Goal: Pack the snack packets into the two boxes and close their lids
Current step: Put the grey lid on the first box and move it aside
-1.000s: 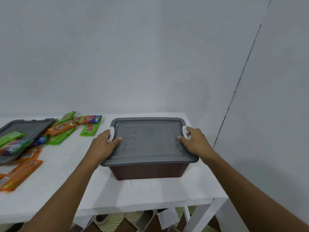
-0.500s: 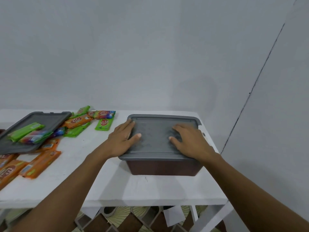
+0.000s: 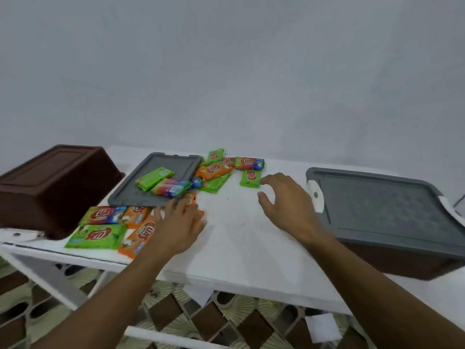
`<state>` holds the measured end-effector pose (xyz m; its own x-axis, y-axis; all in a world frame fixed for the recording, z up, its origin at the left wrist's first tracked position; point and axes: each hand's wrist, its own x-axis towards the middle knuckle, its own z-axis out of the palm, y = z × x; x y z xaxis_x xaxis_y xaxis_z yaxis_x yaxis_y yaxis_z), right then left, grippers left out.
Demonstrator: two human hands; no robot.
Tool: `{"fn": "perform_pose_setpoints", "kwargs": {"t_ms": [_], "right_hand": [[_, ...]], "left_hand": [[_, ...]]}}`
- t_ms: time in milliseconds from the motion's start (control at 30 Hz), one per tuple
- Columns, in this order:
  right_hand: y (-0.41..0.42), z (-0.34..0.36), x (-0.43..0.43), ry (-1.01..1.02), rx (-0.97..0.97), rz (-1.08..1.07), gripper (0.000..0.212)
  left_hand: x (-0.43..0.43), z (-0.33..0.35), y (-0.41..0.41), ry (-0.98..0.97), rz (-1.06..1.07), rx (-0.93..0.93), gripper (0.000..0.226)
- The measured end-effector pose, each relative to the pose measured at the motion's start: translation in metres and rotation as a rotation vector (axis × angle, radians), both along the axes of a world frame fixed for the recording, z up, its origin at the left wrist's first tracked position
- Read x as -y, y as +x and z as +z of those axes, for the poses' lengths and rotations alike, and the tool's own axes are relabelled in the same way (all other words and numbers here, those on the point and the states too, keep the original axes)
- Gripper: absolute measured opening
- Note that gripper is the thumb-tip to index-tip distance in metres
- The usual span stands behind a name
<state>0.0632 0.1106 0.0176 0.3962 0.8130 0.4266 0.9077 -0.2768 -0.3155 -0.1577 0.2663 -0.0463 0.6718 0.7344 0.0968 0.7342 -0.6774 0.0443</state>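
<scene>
At the right of the white table [image 3: 236, 248] stands a brown box with its grey lid [image 3: 382, 210] on. A second brown box [image 3: 50, 182] lies upside down at the left. Its loose grey lid [image 3: 156, 182] lies flat with two packets on it. Several green and orange snack packets [image 3: 216, 170] are strewn around that lid and near the front edge [image 3: 100, 233]. My left hand [image 3: 178, 222] is spread over the orange packets beside the loose lid. My right hand [image 3: 284, 200] hovers open, just right of a small green packet [image 3: 250, 178].
The table's front edge runs close to my forearms, with white frame bars and a patterned floor [image 3: 176, 313] below. A plain grey wall stands behind the table. A bare stretch of tabletop lies between my hands.
Both hands have left the closed box's lid and moved left toward the packets. The view has swung left, bringing the upside-down box into sight.
</scene>
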Motion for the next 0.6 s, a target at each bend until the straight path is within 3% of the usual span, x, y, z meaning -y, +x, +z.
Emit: {"fn": "perform_pose_setpoints", "kwargs": {"t_ms": [100, 200, 300, 400, 467, 600], "right_hand": [[-0.04, -0.034, -0.041, -0.099, -0.065, 0.006, 0.036], [-0.078, -0.083, -0.066, -0.274, -0.173, -0.005, 0.042], [-0.103, -0.111, -0.073, -0.273, -0.141, -0.075, 0.051], [-0.118, -0.111, -0.083, -0.263, -0.112, -0.114, 0.053], [-0.131, -0.106, -0.096, -0.253, -0.143, -0.056, 0.053], [-0.156, -0.101, -0.115, -0.313, -0.145, 0.227, 0.056]], "left_hand": [[-0.026, -0.016, -0.041, 0.07, -0.189, -0.078, 0.072], [-0.048, -0.017, -0.074, 0.069, -0.272, -0.035, 0.068], [-0.074, -0.016, -0.105, 0.081, -0.045, 0.075, 0.069], [-0.099, -0.025, -0.139, -0.044, 0.227, -0.01, 0.077], [-0.106, -0.032, -0.15, -0.113, 0.272, -0.101, 0.082], [-0.103, -0.037, -0.147, -0.092, 0.23, -0.09, 0.082]]}}
